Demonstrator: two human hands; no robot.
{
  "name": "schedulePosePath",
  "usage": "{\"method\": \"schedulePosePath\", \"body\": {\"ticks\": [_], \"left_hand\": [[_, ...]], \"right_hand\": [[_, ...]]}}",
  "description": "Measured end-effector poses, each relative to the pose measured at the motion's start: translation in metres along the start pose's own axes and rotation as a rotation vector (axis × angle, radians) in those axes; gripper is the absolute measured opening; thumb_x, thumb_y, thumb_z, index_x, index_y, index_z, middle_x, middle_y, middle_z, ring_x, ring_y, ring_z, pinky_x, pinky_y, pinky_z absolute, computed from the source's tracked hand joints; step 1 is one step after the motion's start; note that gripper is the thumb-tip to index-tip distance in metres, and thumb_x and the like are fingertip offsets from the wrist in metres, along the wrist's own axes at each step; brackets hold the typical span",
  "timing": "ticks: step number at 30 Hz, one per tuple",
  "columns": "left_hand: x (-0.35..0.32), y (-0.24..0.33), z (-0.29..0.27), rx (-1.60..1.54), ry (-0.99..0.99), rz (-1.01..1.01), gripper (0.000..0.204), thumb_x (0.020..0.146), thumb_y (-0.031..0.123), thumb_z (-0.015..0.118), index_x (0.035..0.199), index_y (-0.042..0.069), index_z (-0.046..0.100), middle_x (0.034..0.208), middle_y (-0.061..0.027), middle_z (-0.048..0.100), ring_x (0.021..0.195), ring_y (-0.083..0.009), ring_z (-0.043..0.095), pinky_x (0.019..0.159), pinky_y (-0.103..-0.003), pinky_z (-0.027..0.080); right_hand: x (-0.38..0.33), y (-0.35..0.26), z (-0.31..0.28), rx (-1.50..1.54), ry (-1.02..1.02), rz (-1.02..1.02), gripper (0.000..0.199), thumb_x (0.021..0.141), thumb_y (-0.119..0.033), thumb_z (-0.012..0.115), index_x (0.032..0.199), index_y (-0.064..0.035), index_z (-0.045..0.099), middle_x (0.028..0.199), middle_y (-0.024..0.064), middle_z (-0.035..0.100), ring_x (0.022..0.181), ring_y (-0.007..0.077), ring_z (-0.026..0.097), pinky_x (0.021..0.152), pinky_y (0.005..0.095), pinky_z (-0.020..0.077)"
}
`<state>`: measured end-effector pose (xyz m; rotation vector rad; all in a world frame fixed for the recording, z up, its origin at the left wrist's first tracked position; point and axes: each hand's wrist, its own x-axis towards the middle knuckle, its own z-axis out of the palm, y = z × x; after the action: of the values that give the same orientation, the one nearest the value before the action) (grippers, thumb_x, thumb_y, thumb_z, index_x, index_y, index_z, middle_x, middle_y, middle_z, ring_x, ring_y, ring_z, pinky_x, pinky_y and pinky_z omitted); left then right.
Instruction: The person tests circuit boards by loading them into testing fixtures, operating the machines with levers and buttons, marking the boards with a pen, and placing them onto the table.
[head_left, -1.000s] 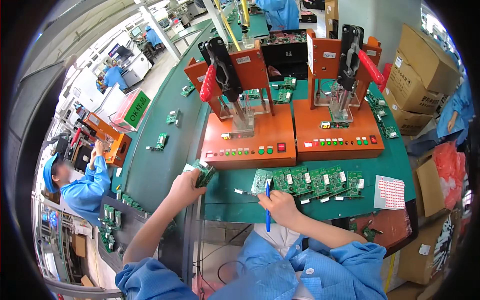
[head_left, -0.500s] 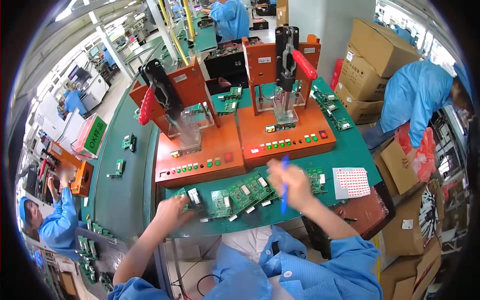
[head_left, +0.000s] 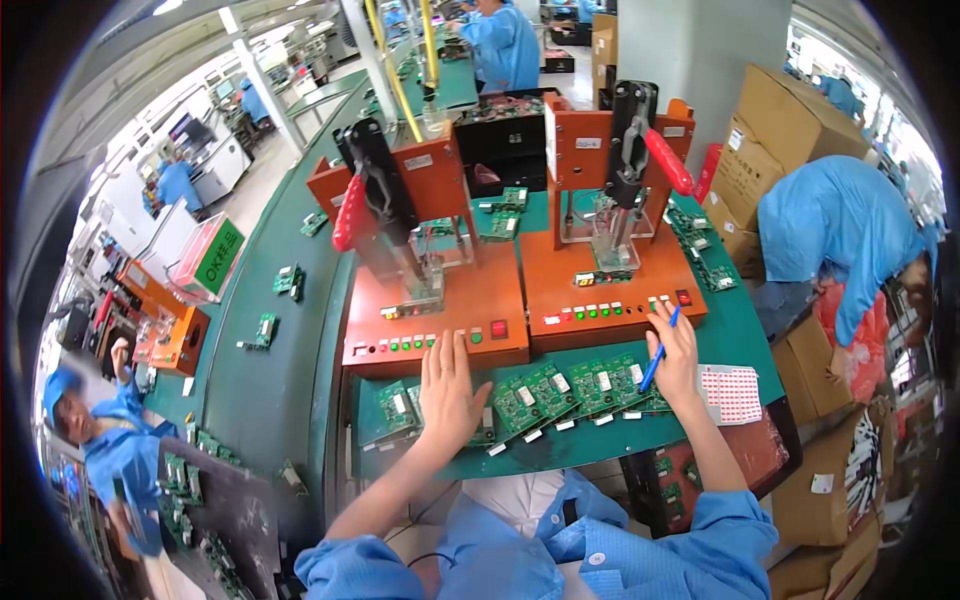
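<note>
A row of green circuit boards (head_left: 560,390) lies along the near edge of the green table (head_left: 300,400). My left hand (head_left: 448,388) rests flat with fingers spread on the left boards, fingertips at the front of the left orange test fixture (head_left: 432,330). My right hand (head_left: 676,360) holds a blue pen (head_left: 658,352) over the right end of the row, just in front of the right orange test fixture (head_left: 610,295).
Each fixture has a black lever with a red grip (head_left: 350,212) and a row of buttons. A sheet of red-and-white stickers (head_left: 730,394) lies right of my right hand. Cardboard boxes (head_left: 790,120) and a bending person in blue (head_left: 840,230) are at right; another seated person (head_left: 110,450) is at left.
My left hand has moved from the table's left edge onto the boards and spread flat. My right hand with the pen has shifted to the right end of the row.
</note>
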<state>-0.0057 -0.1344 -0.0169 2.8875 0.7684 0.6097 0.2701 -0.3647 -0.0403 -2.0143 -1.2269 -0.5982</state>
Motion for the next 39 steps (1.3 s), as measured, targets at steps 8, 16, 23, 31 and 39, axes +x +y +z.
{"method": "schedulePosePath", "body": {"ticks": [8,16,23,31,39], "left_hand": [[0.000,0.001,0.012,0.020,0.060,-0.062,0.083,0.083,0.020,0.072,0.149,-0.008,0.030,0.151,-0.0271,0.036,0.143,-0.0425,0.031,0.120,-0.050,0.023],[0.002,0.009,0.008,0.004,0.027,-0.022,0.090,0.083,0.023,0.074,0.152,-0.005,0.025,0.154,-0.0263,0.033,0.146,-0.0399,0.029,0.120,-0.050,0.021],[-0.007,-0.008,0.013,0.038,0.068,0.032,0.082,0.087,0.024,0.071,0.152,-0.002,0.030,0.154,-0.0263,0.035,0.144,-0.0404,0.032,0.118,-0.050,0.024],[-0.002,-0.001,0.011,0.034,0.038,0.086,0.080,0.087,0.023,0.070,0.151,-0.004,0.031,0.153,-0.0283,0.036,0.142,-0.0427,0.034,0.118,-0.050,0.026],[-0.004,-0.006,0.010,0.056,0.032,0.070,0.083,0.086,0.025,0.070,0.152,-0.005,0.029,0.152,-0.0300,0.036,0.141,-0.0457,0.034,0.118,-0.051,0.026]], "right_hand": [[0.001,-0.004,0.006,-0.017,-0.003,0.025,0.029,0.087,-0.002,0.066,0.116,0.0014,0.064,0.132,0.0188,0.062,0.128,0.0400,0.052,0.107,0.0488,0.0401],[-0.009,0.001,-0.001,-0.020,-0.022,-0.023,0.040,0.082,-0.001,0.067,0.121,0.0003,0.059,0.142,0.0200,0.053,0.137,0.0416,0.043,0.112,0.0515,0.0360],[-0.014,-0.004,0.020,-0.008,-0.024,0.081,0.043,0.086,-0.005,0.066,0.128,-0.0058,0.057,0.150,0.0137,0.046,0.144,0.0400,0.032,0.113,0.0506,0.0375],[-0.021,-0.015,0.021,-0.099,-0.013,0.208,0.043,0.090,-0.008,0.063,0.132,-0.0050,0.054,0.154,0.0131,0.041,0.146,0.0426,0.026,0.109,0.0504,0.0434],[-0.017,-0.017,0.026,-0.077,-0.024,0.212,0.043,0.090,-0.008,0.062,0.132,-0.0058,0.054,0.153,0.0127,0.043,0.145,0.0434,0.029,0.105,0.0474,0.0492]]}}
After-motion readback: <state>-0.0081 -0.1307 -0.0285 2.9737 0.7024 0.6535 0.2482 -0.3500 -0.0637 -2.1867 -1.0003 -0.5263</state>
